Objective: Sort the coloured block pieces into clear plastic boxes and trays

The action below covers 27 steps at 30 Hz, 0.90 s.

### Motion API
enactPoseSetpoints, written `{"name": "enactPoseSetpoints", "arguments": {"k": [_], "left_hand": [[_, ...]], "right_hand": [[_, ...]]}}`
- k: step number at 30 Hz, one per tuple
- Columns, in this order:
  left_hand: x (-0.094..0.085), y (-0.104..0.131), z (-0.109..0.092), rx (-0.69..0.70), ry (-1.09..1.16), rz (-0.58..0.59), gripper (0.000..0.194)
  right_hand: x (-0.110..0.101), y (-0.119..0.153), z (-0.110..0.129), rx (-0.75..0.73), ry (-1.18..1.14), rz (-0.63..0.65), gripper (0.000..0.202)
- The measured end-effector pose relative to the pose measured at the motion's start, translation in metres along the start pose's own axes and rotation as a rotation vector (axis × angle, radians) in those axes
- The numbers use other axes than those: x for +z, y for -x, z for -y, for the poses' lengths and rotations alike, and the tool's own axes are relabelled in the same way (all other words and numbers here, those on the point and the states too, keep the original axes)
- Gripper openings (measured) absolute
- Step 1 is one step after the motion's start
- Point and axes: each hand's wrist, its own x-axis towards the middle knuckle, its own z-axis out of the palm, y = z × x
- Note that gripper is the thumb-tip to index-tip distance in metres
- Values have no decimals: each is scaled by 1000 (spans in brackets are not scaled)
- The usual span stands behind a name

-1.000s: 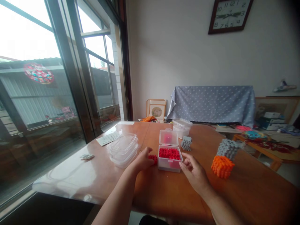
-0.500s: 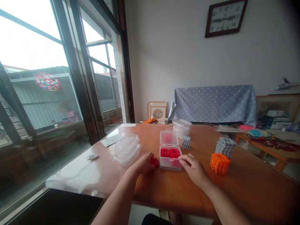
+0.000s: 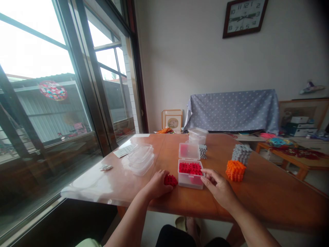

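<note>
Against the left hand sits a knobbly, bright red block.

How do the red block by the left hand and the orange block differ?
The red block lies low, while the orange block stands taller. The left hand touches the red block; no hand touches the orange block. Both look knobbly and sit on the table.

The left hand curls around a red block on the desk. The right hand is at the rim of an open clear box; right of that hand stands an orange block, a grey block beyond.
</note>
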Motion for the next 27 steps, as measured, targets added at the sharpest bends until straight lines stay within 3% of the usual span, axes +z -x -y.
{"name": "enactPoseSetpoints", "arguments": {"k": [8,13,17,21,27], "left_hand": [[4,0,3,10,24,-75,34],[9,2,9,-3,203,-132,45],[8,5,8,13,299,-250,55],[-1,8,-4,118,275,-360,58],[-14,16,-35,245,177,-392,64]], "right_hand": [[-7,0,4,74,8,-161,37],[-11,-4,8,29,64,-203,33],[-9,-10,21,-2,74,-219,29],[-1,-22,49,-75,79,-146,27],[17,-52,87,-186,182,89,34]]}}
